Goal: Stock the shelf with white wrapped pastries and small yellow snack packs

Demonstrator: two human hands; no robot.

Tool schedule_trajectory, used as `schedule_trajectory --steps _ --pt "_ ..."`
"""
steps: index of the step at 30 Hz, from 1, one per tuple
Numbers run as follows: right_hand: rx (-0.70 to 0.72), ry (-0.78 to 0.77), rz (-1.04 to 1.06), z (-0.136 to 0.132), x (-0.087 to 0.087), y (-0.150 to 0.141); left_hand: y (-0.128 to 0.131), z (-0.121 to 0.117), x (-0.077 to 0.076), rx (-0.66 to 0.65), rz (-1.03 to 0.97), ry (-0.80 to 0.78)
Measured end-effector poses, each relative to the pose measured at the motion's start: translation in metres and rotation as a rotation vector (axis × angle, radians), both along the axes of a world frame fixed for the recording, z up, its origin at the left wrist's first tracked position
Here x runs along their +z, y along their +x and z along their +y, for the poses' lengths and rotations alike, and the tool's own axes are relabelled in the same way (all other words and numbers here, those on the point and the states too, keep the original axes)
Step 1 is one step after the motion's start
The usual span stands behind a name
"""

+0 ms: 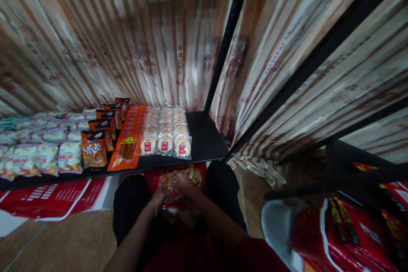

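A red snack bag (198, 174) with yellowish pieces showing through lies between my knees, just below the shelf's front edge. My left hand (160, 198) reaches in from the left, its fingers closed on the bag's middle. Meeting it there, my right hand (182, 182) also has its fingers bent and pressed together on the bag. The fingertips are small and dim, so the exact grip is hard to see. Part of the bag is covered by both hands.
On the black shelf (207, 140) stand rows of round white crackers (165, 144), a flat orange packet (129, 136), orange bags (94, 148) and whitish bags (70, 157). A black post (228, 38) rises at the corner. Red bags (366, 229) and a pale stool (277, 223) are at right.
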State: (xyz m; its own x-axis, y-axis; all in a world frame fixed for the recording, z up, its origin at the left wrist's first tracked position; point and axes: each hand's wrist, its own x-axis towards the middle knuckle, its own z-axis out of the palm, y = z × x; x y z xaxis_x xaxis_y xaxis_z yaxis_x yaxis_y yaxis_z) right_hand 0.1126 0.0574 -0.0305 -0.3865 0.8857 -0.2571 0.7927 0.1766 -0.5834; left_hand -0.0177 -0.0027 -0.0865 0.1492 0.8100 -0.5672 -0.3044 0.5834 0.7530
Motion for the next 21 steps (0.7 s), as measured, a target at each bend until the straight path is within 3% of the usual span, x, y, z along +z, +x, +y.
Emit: schedule_trajectory --steps 10,16,21 --pt "-0.006 -0.048 0.082 0.001 0.021 0.001 0.001 -0.001 0.021 0.144 -0.189 -0.054" --pt "-0.012 -0.086 0.271 0.002 0.012 0.012 0.0 0.001 0.032 0.279 -0.295 -0.044" --pt "-0.081 -0.121 0.386 0.0 0.002 0.016 0.0 0.002 0.034 0.297 -0.322 -0.061"
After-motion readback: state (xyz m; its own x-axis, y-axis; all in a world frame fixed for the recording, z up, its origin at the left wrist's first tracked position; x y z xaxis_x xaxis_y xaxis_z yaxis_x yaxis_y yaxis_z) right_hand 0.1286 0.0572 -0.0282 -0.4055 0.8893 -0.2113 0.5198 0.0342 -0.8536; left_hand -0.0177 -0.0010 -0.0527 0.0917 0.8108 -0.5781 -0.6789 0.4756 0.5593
